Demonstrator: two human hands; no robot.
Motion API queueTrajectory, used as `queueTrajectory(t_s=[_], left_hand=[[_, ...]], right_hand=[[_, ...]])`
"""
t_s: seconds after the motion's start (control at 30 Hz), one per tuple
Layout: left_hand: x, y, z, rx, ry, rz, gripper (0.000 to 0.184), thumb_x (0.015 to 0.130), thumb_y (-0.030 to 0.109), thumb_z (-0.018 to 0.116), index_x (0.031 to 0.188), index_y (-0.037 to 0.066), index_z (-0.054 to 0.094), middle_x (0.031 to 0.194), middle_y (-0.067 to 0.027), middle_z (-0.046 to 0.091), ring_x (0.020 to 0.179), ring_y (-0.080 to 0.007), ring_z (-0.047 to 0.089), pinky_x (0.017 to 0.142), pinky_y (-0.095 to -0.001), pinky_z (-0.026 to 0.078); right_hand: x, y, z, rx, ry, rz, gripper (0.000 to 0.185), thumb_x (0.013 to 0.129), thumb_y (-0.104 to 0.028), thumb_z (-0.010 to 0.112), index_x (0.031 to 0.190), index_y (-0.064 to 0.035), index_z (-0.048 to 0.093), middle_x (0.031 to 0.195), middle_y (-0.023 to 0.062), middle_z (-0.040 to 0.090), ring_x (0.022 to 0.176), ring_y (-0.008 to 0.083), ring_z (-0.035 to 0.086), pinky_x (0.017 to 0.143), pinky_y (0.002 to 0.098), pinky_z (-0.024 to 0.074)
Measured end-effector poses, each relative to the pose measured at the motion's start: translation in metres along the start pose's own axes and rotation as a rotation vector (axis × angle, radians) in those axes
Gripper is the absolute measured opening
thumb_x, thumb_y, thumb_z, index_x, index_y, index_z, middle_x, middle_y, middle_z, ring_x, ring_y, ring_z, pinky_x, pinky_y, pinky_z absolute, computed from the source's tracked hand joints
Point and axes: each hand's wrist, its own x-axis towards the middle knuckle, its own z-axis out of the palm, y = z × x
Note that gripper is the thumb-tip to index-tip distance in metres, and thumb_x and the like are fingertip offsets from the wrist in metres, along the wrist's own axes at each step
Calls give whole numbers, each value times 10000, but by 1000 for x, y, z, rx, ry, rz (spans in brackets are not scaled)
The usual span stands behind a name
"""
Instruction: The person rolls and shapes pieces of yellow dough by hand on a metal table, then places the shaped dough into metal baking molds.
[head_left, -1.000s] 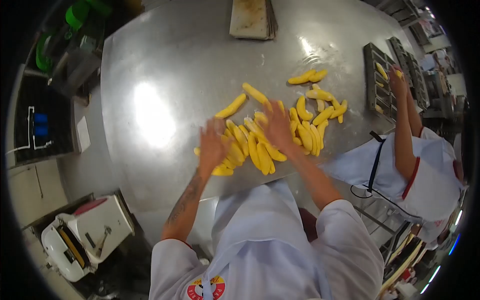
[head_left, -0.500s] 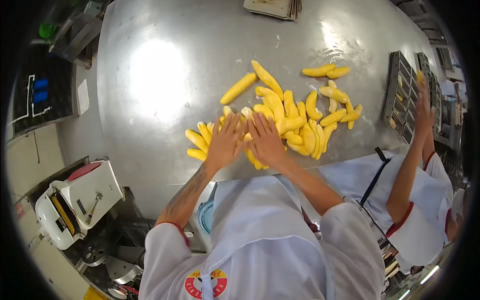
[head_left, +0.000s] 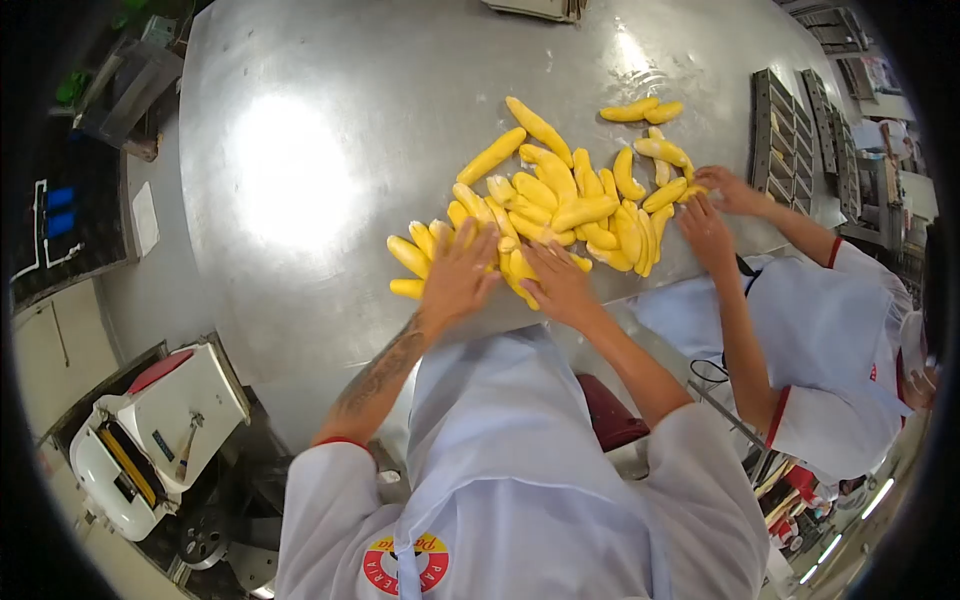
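A heap of long yellow dough rolls (head_left: 585,211), dusted with flour, lies on the steel table in front of me. My left hand (head_left: 460,275) rests palm down over the near left part of the heap, fingers stretched out and slightly spread. Beside it, my right hand (head_left: 562,285) is also flat, its fingertips on the near edge of the rolls. Neither hand grips a roll. Some rolls are partly hidden under my fingers. Left of my left hand, a few dough rolls (head_left: 408,257) stick out.
At the right, a co-worker's hands (head_left: 708,232) work at the right end of the heap. Dark metal trays (head_left: 782,140) with compartments stand on the right of the steel table (head_left: 300,290). A white machine (head_left: 150,450) is at lower left, below the table edge.
My hands have drawn back slightly toward me over the rolls, uncovering more of them. The co-worker's arms have come from beside the trays to the right end of the heap. The view has shifted.
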Motion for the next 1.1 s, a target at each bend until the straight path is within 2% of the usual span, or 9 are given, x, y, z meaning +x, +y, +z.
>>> queueTrajectory(t_s=[0.1,0.17,0.23,0.33,0.63,0.83,0.9,1.03,1.1], left_hand=[[36,-10,-27,220,186,-188,634,969,402,519,1430,-30,473,1488,-228,437,1431,-383,334,1184,-619,153],[95,-2,-7,213,57,-77,638,969,407,519,1422,-40,481,1491,-236,433,1434,-380,331,1185,-611,157],[107,24,22,465,25,-52,674,974,429,511,1433,-60,450,1507,-241,415,1437,-374,331,1187,-600,161],[68,19,16,127,-74,-116,694,982,453,492,1471,-33,410,1524,-236,395,1440,-367,333,1195,-574,166],[-13,-22,-30,141,24,-415,672,981,394,539,1513,25,359,1551,-262,319,1461,-425,255,1204,-574,136],[-4,-16,-24,20,225,-474,611,960,312,599,1471,21,430,1533,-259,336,1450,-446,260,1196,-587,151],[44,-16,-33,0,365,-417,594,942,281,635,1442,12,461,1515,-250,358,1438,-450,280,1186,-587,181],[122,-25,-8,40,125,-275,389,918,200,667,1250,18,578,1378,-230,478,1360,-416,386,1115,-554,305],[136,-28,0,0,36,-231,343,914,163,661,1216,19,586,1302,-217,535,1264,-397,475,1057,-524,373]], right_hand=[[-2,2,-19,-111,442,43,555,1002,-341,488,1437,3,463,1568,199,348,1485,329,269,1213,532,151],[43,4,-24,-318,519,118,548,1012,-361,451,1448,-30,468,1576,178,347,1486,330,266,1215,536,118],[54,8,-22,-445,531,191,548,1022,-378,415,1463,-57,464,1582,165,346,1488,333,260,1214,544,87],[76,22,-24,-464,529,215,552,1032,-390,381,1485,-80,446,1588,161,340,1492,343,249,1207,561,59],[175,24,-43,-420,622,379,687,1011,-478,427,1515,-17,353,1586,255,280,1487,432,211,1186,604,123],[226,-8,-25,-150,162,90,583,928,-445,612,1405,-121,524,1334,197,539,1283,372,469,1077,647,293],[192,8,-28,-3,430,-6,576,890,-483,646,1335,-123,586,1307,180,567,1274,366,479,1069,625,317],[149,28,-80,-426,540,-18,551,825,-534,704,1158,-96,676,1249,145,612,1262,330,490,1055,530,377],[159,49,-102,-385,347,-252,541,839,-562,684,1098,-88,663,1137,137,651,1187,330,545,1045,514,391]])
